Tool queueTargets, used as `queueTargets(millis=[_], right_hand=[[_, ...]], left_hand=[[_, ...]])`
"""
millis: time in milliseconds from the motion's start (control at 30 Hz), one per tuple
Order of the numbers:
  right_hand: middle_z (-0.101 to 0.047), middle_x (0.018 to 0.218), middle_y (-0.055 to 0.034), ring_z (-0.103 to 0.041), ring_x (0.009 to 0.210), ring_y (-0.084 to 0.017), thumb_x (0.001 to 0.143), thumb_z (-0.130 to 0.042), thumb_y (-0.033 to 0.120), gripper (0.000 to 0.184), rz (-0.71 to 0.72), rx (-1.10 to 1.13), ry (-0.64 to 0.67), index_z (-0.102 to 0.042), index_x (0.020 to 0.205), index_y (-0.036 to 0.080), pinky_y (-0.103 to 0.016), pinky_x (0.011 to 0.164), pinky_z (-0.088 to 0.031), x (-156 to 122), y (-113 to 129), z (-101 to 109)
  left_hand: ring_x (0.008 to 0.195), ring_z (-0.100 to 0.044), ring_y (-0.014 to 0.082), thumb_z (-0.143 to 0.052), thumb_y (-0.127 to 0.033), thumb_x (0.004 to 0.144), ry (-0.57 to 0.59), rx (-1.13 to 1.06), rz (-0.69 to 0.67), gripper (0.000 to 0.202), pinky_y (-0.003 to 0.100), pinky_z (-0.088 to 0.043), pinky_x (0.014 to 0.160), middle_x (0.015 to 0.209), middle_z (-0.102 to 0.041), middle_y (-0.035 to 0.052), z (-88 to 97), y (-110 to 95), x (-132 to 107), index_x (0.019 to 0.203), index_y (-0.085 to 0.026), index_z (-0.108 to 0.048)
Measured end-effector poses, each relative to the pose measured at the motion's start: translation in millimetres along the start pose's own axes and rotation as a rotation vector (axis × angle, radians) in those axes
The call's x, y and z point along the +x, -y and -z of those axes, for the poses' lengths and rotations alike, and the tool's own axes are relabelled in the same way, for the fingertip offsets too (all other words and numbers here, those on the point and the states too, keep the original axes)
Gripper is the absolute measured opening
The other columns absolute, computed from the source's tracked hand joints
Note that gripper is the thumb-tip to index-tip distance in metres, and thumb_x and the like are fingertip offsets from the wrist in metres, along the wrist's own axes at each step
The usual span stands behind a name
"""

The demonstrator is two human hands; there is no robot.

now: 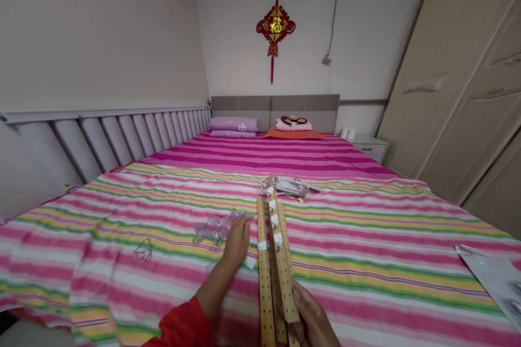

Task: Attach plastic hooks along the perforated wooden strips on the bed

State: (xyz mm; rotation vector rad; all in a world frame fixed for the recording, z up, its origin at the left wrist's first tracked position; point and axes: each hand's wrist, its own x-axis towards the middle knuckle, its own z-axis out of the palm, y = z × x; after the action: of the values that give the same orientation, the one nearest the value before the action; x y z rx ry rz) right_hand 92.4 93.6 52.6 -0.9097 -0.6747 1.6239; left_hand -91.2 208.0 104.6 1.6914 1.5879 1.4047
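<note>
My right hand (pixel 311 321) grips the near ends of two or three long perforated wooden strips (pixel 273 260) that lie out over the striped bedsheet (pixel 366 238). Small white tags and metal fittings are stuck along the strips. My left hand (pixel 236 244), in a red sleeve, reaches to the left of the strips, fingers curled near a white tag at the strip's side; what they pinch is blurred. A crumpled clear plastic bag (pixel 214 227) lies just left of that hand. Another clear bag with small parts (pixel 290 187) rests at the strips' far ends.
A pale padded rail (pixel 122 138) runs along the bed's left side. Pillows (pixel 234 126) and the headboard are at the far end, with a red knot ornament (pixel 275 27) on the wall. A wardrobe (pixel 459 92) and nightstand (pixel 369 147) stand right. A printed sheet (pixel 494 276) lies at the right edge.
</note>
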Motion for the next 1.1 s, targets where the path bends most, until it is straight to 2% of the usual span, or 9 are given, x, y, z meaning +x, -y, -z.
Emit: queueTargets(millis=[67,167,333,533,700,767,867,967,1100], right_hand=[[-0.059,0.054,0.0017,-0.047,0.042,-0.009,0.060,-0.081,0.047,0.052,-0.047,-0.001,-0.029,-0.072,0.103,0.020,-0.020,0.042,-0.039,1.6,-4.2,-0.4],[-0.057,0.051,0.0042,-0.041,0.038,-0.006,0.058,-0.082,0.045,0.057,-0.070,-0.035,-0.060,-0.070,0.107,0.019,-0.019,0.039,-0.036,2.7,-9.3,-1.7],[-0.061,0.056,0.0028,-0.042,0.038,-0.005,0.056,-0.083,0.046,0.060,-0.046,-0.102,-0.101,-0.070,0.109,0.019,-0.019,0.041,-0.039,2.6,-11.4,-0.5],[-0.059,0.050,0.0025,-0.041,0.036,-0.004,0.055,-0.082,0.051,0.065,-0.054,-0.145,-0.080,-0.070,0.109,0.017,-0.016,0.036,-0.032,3.3,-7.3,2.1],[-0.059,0.051,0.0027,-0.037,0.036,-0.003,0.057,-0.081,0.051,0.059,-0.088,-0.073,0.019,-0.071,0.105,0.018,-0.015,0.035,-0.028,5.0,-7.8,0.8],[-0.056,0.047,0.0033,-0.035,0.034,-0.003,0.058,-0.080,0.052,0.057,-0.077,-0.077,0.013,-0.072,0.102,0.018,-0.015,0.034,-0.026,5.4,-10.6,1.5],[-0.057,0.048,0.0028,-0.038,0.034,-0.004,0.057,-0.081,0.051,0.052,-0.036,-0.095,-0.049,-0.074,0.098,0.020,-0.015,0.034,-0.029,4.6,-15.7,3.1],[-0.063,0.056,0.0003,-0.042,0.036,-0.006,0.056,-0.081,0.051,0.052,-0.029,-0.123,-0.084,-0.074,0.099,0.021,-0.016,0.034,-0.032,2.8,-19.7,3.1],[-0.070,0.071,-0.0035,-0.050,0.042,-0.009,0.054,-0.082,0.050,0.056,-0.038,-0.178,-0.092,-0.074,0.101,0.021,-0.018,0.034,-0.034,0.4,-22.9,2.2]], left_hand=[[0.071,-0.058,0.0203,-0.038,-0.043,0.088,-0.010,-0.063,0.141,0.032,0.034,-0.046,0.070,0.073,-0.062,0.0039,-12.7,-20.5,-9.8,0.082,-0.020,-0.060],[0.063,-0.056,0.0175,-0.042,-0.054,0.085,0.011,-0.098,0.203,0.035,0.029,-0.042,0.061,0.066,-0.057,-0.0007,-36.0,-42.9,-25.3,0.087,-0.021,-0.054],[0.063,-0.053,0.0166,-0.037,-0.048,0.088,-0.083,-0.095,0.184,0.029,0.027,-0.038,0.061,0.066,-0.054,-0.0009,-55.4,-45.1,-29.1,0.079,-0.022,-0.046],[0.060,-0.048,0.0141,-0.037,-0.041,0.086,0.020,-0.154,0.092,0.027,0.025,-0.038,0.058,0.062,-0.048,-0.0031,-43.2,-17.4,-12.9,0.069,-0.022,-0.044],[0.050,-0.043,0.0127,-0.040,-0.032,0.080,0.084,-0.126,0.123,0.020,0.025,-0.037,0.052,0.054,-0.044,-0.0048,-11.0,14.3,5.8,0.066,-0.021,-0.049],[0.054,-0.047,0.0146,-0.046,-0.030,0.076,0.077,-0.085,0.103,0.019,0.028,-0.040,0.058,0.054,-0.047,-0.0030,4.1,23.4,13.9,0.060,-0.021,-0.051],[0.079,-0.056,0.0203,-0.052,-0.028,0.072,0.011,-0.036,0.075,0.014,0.033,-0.043,0.080,0.070,-0.061,0.0028,18.3,27.1,24.2,0.062,-0.021,-0.058],[0.093,-0.057,0.0234,-0.047,-0.035,0.079,-0.066,-0.021,0.084,0.022,0.037,-0.041,0.088,0.086,-0.065,0.0069,14.4,17.5,31.0,0.078,-0.020,-0.063],[0.084,-0.060,0.0229,-0.036,-0.049,0.087,-0.129,-0.041,0.145,0.038,0.034,-0.044,0.076,0.086,-0.066,0.0081,-12.1,-5.7,37.7,0.089,-0.018,-0.059]])
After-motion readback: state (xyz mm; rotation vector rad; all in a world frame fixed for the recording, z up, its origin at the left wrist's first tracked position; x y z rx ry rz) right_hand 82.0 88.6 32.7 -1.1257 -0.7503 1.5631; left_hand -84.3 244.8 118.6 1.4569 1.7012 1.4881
